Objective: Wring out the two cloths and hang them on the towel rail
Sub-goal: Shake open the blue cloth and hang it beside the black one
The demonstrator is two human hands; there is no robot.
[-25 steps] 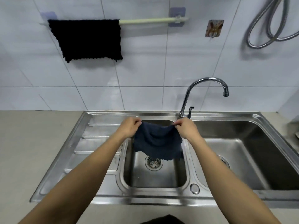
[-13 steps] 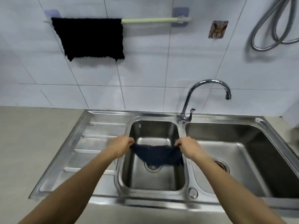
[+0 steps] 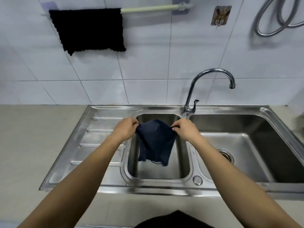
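Note:
A dark blue cloth point(image 3: 155, 140) hangs spread over the small middle basin point(image 3: 181, 168) of the steel sink. My left hand point(image 3: 125, 130) pinches its upper left corner and my right hand point(image 3: 185, 130) pinches its upper right corner. The cloth bulges upward between the hands and its lower edge hangs free above the basin floor. A black cloth point(image 3: 89, 28) is draped over the left part of the pale green towel rail point(image 3: 153, 8) on the tiled wall. The rail's right part is bare.
A curved chrome tap point(image 3: 207, 84) rises behind the divider between the basins, right of my right hand. The large basin point(image 3: 246, 145) lies to the right, the ribbed draining board point(image 3: 98, 137) to the left. A wall hook point(image 3: 220, 15) and a metal hose point(image 3: 273, 18) hang at upper right.
Both hands dropped the blue cloth low into the basin half a second ago, then raised it again. It now hangs longer and billows upward between the hands.

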